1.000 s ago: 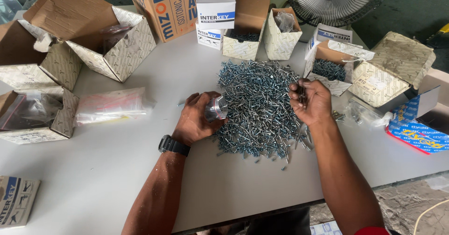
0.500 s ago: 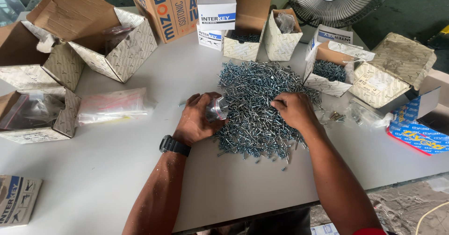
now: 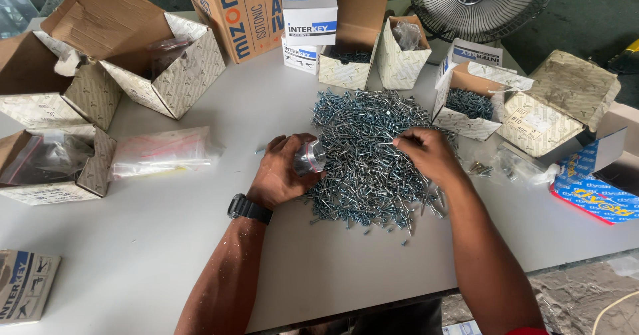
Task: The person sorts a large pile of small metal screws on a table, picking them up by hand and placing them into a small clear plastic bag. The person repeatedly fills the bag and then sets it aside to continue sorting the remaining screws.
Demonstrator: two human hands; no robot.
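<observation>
Steel screws (image 3: 366, 155) in one heap; left hand (image 3: 283, 175) grips one bag (image 3: 310, 158), right hand (image 3: 426, 152) pinches screws

Both bare forearms are extended forward over the work surface. The left hand (image 3: 283, 175), a black watch strapped at its wrist, is curled with fingers closed inward. The right hand (image 3: 429, 154) is laid palm-down, fingertips pinched together toward the left.

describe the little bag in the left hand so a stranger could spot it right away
Start at the big grey pile of screws in the middle of the white table. At its left edge the left hand holds a small clear plastic bag. Unlike the larger flat clear bag lying further left, it is tiny, bunched and held in the hand.
</observation>
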